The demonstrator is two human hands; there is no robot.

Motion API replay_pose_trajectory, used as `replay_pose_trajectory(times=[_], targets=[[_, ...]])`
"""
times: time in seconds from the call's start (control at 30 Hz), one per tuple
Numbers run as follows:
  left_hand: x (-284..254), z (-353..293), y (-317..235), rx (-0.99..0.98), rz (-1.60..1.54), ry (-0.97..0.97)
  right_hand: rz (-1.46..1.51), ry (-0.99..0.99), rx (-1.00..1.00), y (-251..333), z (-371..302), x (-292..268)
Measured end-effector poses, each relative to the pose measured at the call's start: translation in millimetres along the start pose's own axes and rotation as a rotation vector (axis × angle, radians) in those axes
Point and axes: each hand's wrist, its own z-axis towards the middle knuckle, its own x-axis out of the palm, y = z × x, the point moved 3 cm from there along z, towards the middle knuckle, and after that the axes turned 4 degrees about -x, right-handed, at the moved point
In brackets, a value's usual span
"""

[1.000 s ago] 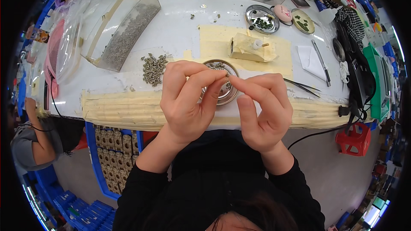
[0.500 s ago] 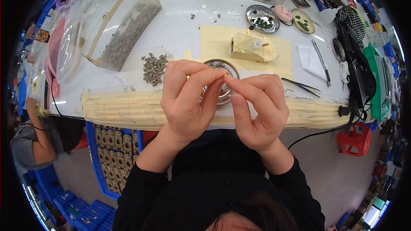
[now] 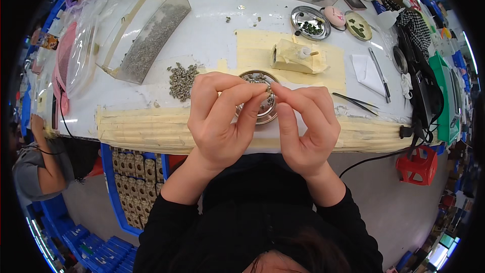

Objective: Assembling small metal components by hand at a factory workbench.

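My left hand pinches a small metallic-looking part between thumb and forefinger; its exact kind is too small to make out. On my right hand, the forefinger tip is at that part, while the thumb stays apart and the other fingers are loosely bent. Both hands are over a round metal dish holding several small grey pieces, partly hidden by my fingers. Left of the dish lies a pile of similar small grey parts.
Behind the pile stands a clear box of grey pieces. A taped block with a small upright nozzle sits beyond the dish. Tweezers lie at right. Further back is a metal plate of dark green bits. A person's arm shows at far left.
My right forefinger and thumb have spread further apart, and the right hand has shifted slightly. The small part at my left fingertips now shows more. The left hand has barely moved.
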Motion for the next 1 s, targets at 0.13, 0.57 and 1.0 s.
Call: replay_pose_trajectory(times=[0.13, 0.57, 1.0], targets=[[0.7, -0.3, 1.0, -0.004, -0.013, 0.008, 0.046, -0.006, 0.047, -4.8, -3.3, 0.9], [0.8, -1.1, 1.0, -0.006, -0.003, 0.008, 0.066, -0.026, 0.063, -1.9, -4.5, 1.7], [0.5, -2.0, 1.3, -0.014, -0.011, 0.001, 0.08, -0.016, 0.058, 3.0, -2.6, 0.8]])
